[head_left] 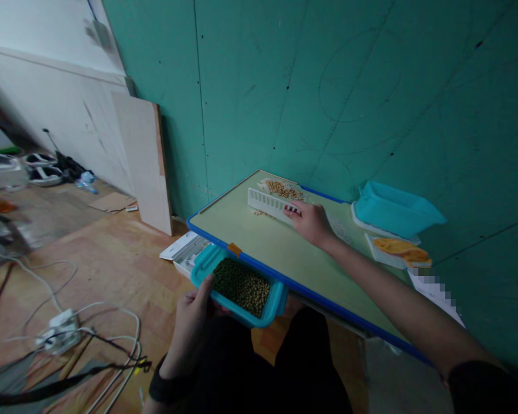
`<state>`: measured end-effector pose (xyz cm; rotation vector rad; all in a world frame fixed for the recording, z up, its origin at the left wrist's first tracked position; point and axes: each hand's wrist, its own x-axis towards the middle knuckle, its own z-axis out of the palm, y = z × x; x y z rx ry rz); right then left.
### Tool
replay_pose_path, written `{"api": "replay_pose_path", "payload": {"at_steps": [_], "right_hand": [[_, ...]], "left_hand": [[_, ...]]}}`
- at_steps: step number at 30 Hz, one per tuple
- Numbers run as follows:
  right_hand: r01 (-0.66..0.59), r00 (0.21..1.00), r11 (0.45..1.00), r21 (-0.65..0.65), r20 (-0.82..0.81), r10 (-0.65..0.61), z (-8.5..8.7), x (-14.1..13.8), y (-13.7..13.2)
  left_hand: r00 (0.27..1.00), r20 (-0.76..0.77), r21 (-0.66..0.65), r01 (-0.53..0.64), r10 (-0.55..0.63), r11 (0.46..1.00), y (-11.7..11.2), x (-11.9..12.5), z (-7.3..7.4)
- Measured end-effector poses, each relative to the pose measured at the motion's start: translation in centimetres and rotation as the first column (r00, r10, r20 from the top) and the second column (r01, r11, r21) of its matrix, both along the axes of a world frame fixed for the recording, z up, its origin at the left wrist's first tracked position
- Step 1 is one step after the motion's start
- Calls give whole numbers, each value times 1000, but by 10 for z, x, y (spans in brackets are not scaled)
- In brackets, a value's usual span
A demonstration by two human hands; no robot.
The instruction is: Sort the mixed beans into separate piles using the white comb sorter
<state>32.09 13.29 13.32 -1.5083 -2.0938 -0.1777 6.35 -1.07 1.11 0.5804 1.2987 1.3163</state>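
Note:
My left hand [193,313] grips the near left side of a turquoise plastic container [271,313], held just below the table's front edge. Inside it lie green beans [229,277] on the left and tan soybeans [255,293] on the right. Over the tabletop, my right hand [311,223] is closed round the right end of a long white slotted plastic strip [265,201], which stands on edge. A pile of soybeans [282,188] lies behind the strip, and a few more are in front of it.
The green-topped table [293,259] has a blue rim and stands against a green wall. A turquoise bin [397,210] and an orange cloth [401,251] sit at its right end. On the floor at left are a power strip [60,332] with loose cables and a leaning board [144,161].

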Motion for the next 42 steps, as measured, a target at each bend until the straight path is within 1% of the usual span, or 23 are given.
{"api": "replay_pose_path", "payload": {"at_steps": [3,6,11,18,22,26,32,35,38,42], "right_hand": [[-11,1000,1000,-18,4,11,2,-3,-1],[-49,999,998,-39,-17,48,4,-4,-3],[-91,995,995,-35,-38,90,6,-6,-7],[-163,981,986,-37,-114,158,1,-3,-9],[-214,968,976,-36,-143,206,-1,-1,-9],[-236,958,971,-30,-172,227,1,-3,-12],[-309,935,946,-99,-211,284,3,-3,-22],[-332,926,940,-80,-217,309,-1,0,-28],[-357,915,933,-32,-212,343,-7,6,-34],[-341,924,940,27,-173,340,-14,17,-47]], "left_hand": [[1000,4,3,14,-14,1000,-2,0,0],[1000,13,9,18,-18,1000,-3,-1,0],[999,3,18,34,-34,999,-1,-2,-1],[999,42,5,2,-2,1000,0,1,3],[1000,19,-6,12,-12,1000,0,1,5],[999,25,4,21,-21,1000,0,0,3],[999,42,-1,6,-6,1000,-1,-1,2],[999,30,4,9,-10,1000,-1,0,3],[999,19,15,27,-28,1000,-1,0,3],[999,2,-2,35,-35,999,-1,-1,2]]}}
